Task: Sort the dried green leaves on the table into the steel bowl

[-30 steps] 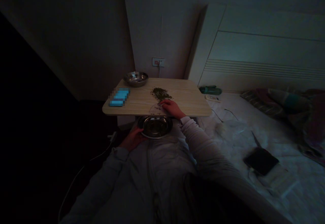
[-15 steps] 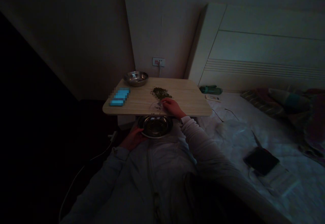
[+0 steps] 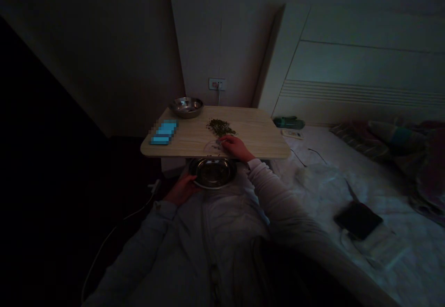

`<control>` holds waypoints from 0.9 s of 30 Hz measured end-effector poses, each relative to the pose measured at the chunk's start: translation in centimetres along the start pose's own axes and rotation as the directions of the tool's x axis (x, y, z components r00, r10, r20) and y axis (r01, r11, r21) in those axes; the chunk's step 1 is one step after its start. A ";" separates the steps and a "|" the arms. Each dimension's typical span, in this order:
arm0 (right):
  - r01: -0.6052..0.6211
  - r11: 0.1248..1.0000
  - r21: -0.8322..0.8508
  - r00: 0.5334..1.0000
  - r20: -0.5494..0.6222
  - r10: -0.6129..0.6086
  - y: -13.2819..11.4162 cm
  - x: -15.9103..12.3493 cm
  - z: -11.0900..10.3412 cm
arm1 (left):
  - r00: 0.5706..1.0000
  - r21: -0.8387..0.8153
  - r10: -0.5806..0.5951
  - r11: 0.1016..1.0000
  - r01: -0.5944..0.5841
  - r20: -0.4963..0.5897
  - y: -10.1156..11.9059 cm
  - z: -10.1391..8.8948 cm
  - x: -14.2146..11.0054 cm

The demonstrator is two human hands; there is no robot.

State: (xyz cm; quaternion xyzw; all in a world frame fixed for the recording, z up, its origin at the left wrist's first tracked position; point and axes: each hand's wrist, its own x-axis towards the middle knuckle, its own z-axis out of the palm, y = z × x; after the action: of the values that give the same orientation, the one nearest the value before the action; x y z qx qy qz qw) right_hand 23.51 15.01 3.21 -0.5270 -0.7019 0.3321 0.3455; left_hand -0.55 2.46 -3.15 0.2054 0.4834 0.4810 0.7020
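Observation:
My left hand (image 3: 182, 190) grips the left rim of a shiny metal bowl (image 3: 212, 186), held at my lap just below the table's front edge. On the table, my right hand (image 3: 236, 147) is closed at the right edge of a clear, rounded plastic piece (image 3: 211, 147), whose exact kind I cannot make out. Several small dark bits lie on or beneath that piece. Just beyond my right fingers spreads a loose pile of small green-brown dried bits (image 3: 220, 127). A few specks sit at the table edge above the bowl.
The small wooden table (image 3: 257, 126) bears a second metal bowl (image 3: 187, 108) at its back left and a lit phone (image 3: 165, 132) at its left. On the bed to the right are a remote (image 3: 292, 134), a green bottle (image 3: 289, 122) and a dark flat object (image 3: 359, 220).
My right hand has shifted very slightly left with its fingers still closed, and the dark bits by the clear piece look a little different. My left hand and the bowl stay put.

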 end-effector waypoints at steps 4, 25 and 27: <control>0.007 1.000 0.000 1.000 0.006 -0.007 -0.1 -0.1 -0.1 | 1.000 -0.012 0.003 1.000 -0.002 0.009 0.0 0.0 -0.1; -0.061 0.997 0.041 0.998 0.037 0.059 -0.7 -0.3 -0.2 | 0.999 -0.037 0.014 0.999 -0.013 0.044 -0.2 -0.3 0.2; -0.057 0.997 0.054 0.998 0.033 0.055 -0.6 -0.3 -0.1 | 0.999 -0.037 0.013 0.999 -0.011 0.050 -0.2 -0.4 0.3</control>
State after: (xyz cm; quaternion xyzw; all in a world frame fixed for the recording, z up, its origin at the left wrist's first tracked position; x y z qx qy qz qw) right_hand 23.36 14.64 3.80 -0.5315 -0.6828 0.3690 0.3393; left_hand -0.79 2.50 -3.64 0.2073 0.4555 0.4888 0.7146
